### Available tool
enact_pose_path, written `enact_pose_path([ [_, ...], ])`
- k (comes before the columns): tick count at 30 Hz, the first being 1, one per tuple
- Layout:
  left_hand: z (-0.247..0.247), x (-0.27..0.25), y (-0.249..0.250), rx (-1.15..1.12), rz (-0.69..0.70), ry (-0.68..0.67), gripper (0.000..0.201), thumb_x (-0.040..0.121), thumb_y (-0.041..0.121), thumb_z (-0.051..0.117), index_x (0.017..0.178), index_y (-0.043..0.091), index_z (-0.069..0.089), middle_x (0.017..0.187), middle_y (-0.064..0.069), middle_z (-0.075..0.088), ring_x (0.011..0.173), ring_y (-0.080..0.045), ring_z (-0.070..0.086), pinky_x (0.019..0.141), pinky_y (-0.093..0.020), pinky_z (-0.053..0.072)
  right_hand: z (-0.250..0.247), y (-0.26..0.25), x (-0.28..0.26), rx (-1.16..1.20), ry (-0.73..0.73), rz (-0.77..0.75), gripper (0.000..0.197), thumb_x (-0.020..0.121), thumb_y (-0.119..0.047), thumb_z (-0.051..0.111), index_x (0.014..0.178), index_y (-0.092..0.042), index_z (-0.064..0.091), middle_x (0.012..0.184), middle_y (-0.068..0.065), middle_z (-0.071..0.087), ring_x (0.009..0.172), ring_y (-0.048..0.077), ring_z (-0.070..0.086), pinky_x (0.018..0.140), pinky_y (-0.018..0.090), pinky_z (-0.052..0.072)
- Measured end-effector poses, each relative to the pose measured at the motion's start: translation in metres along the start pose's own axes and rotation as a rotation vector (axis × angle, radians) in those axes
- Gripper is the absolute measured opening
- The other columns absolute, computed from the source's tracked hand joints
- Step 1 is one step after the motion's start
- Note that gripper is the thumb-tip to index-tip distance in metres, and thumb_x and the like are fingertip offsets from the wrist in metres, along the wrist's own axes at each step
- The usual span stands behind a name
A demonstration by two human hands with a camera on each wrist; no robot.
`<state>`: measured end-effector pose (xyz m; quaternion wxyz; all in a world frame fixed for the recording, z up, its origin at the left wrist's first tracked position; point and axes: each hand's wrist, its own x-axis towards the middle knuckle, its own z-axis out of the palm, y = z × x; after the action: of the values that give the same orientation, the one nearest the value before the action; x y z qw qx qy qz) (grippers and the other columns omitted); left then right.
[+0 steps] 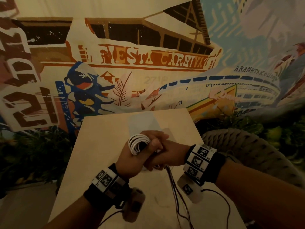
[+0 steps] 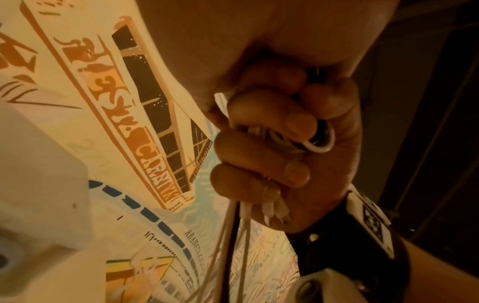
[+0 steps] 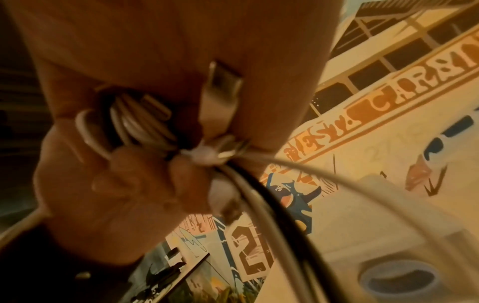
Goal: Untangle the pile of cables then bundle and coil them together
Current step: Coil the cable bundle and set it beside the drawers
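Note:
A coil of white cables (image 1: 138,143) is looped round my left hand (image 1: 132,157), which grips it above the light wooden table (image 1: 102,154). My right hand (image 1: 166,154) presses against the left from the right, its fingers (image 2: 272,147) curled round the same bundle. A white loop (image 2: 321,143) pokes out between those fingers. In the right wrist view the coil (image 3: 134,123) sits in the left hand's grip beside a metal USB plug (image 3: 223,82). Loose white and dark strands (image 1: 173,184) hang from the hands down onto the table.
A painted mural wall (image 1: 148,63) stands right behind the table's far edge. A woven grey seat (image 1: 247,146) sits to the right of the table. Thin black wires (image 1: 222,204) from the wrist cameras trail over the near right corner.

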<state>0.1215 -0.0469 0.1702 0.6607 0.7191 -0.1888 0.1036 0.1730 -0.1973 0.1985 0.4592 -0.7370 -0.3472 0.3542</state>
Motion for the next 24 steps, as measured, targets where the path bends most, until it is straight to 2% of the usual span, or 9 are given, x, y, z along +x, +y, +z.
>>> enact_pose_path([
  [4,-0.008,0.003,0.005,-0.045,-0.074,0.043,0.031,0.101,0.024,0.054,0.079,0.006,0.067,0.096,-0.008,0.074,0.102,-0.027,0.071,0.086,-0.035,0.057,0.006,0.007,0.0,-0.084,-0.036,0.049,0.034,0.085,-0.032,0.078,0.11,-0.012,0.068,0.092,0.014,0.073,0.075,0.026,0.07,0.073,0.037,0.06],
  [7,-0.017,0.003,0.009,-0.096,-0.108,0.039,0.035,0.101,0.022,0.052,0.072,0.007,0.064,0.075,-0.012,0.068,0.08,-0.037,0.068,0.081,-0.04,0.057,0.003,0.015,-0.005,-0.236,-0.056,0.123,0.022,0.099,-0.034,0.061,0.086,-0.018,0.066,0.065,-0.008,0.068,0.057,0.008,0.063,0.07,0.025,0.056],
  [10,-0.02,0.003,0.004,0.155,-0.142,-0.086,0.043,0.098,0.04,0.052,0.07,0.01,0.064,0.069,-0.008,0.065,0.07,-0.03,0.064,0.077,-0.048,0.055,0.003,0.019,-0.008,-0.264,-0.076,0.176,0.022,0.103,-0.035,0.053,0.086,-0.023,0.061,0.063,-0.006,0.062,0.053,0.005,0.057,0.064,0.016,0.05],
  [12,-0.019,0.004,0.0,0.39,-0.175,-0.146,0.046,0.095,0.05,0.053,0.071,0.011,0.06,0.068,-0.006,0.059,0.067,-0.024,0.06,0.073,-0.045,0.052,0.004,0.022,-0.008,-0.283,-0.09,0.2,0.026,0.103,-0.041,0.051,0.085,-0.025,0.06,0.069,0.002,0.063,0.057,0.012,0.058,0.067,0.022,0.051],
  [15,-0.016,0.006,0.0,0.553,-0.165,-0.27,0.033,0.093,0.036,0.062,0.07,0.014,0.055,0.067,0.003,0.054,0.062,-0.012,0.053,0.06,-0.019,0.041,0.0,0.026,-0.009,-0.268,-0.11,0.255,0.032,0.106,-0.032,0.048,0.075,-0.032,0.054,0.056,-0.013,0.062,0.057,0.01,0.055,0.071,0.027,0.05],
  [18,-0.014,0.012,0.004,0.753,-0.101,-0.406,0.02,0.093,0.025,0.067,0.076,0.02,0.06,0.068,0.01,0.051,0.063,-0.001,0.049,0.063,-0.01,0.036,-0.004,0.026,-0.008,-0.225,-0.131,0.301,0.032,0.107,-0.025,0.048,0.076,-0.031,0.055,0.052,-0.023,0.061,0.05,-0.001,0.055,0.068,0.023,0.049],
  [21,-0.011,0.016,0.002,0.98,-0.088,-0.539,0.017,0.093,0.034,0.066,0.098,0.018,0.067,0.091,0.004,0.062,0.073,-0.003,0.044,0.072,-0.014,0.038,-0.006,0.032,-0.004,-0.144,-0.135,0.351,0.026,0.105,-0.021,0.051,0.081,-0.025,0.06,0.061,-0.012,0.066,0.058,0.006,0.061,0.078,0.036,0.057],
  [23,-0.009,0.019,0.003,1.049,-0.131,-0.581,0.02,0.094,0.037,0.064,0.104,0.02,0.064,0.097,0.002,0.064,0.08,-0.01,0.051,0.078,-0.023,0.043,-0.009,0.037,-0.002,0.001,-0.103,0.431,0.019,0.103,-0.016,0.055,0.085,-0.017,0.063,0.075,0.003,0.065,0.065,0.019,0.062,0.084,0.049,0.058],
  [24,-0.007,0.019,0.005,1.07,-0.136,-0.6,0.021,0.095,0.038,0.063,0.105,0.02,0.062,0.097,0.002,0.065,0.082,-0.013,0.056,0.079,-0.026,0.045,-0.01,0.038,-0.001,0.041,-0.098,0.458,0.018,0.102,-0.014,0.056,0.086,-0.015,0.063,0.078,0.007,0.063,0.065,0.02,0.062,0.082,0.048,0.059],
])
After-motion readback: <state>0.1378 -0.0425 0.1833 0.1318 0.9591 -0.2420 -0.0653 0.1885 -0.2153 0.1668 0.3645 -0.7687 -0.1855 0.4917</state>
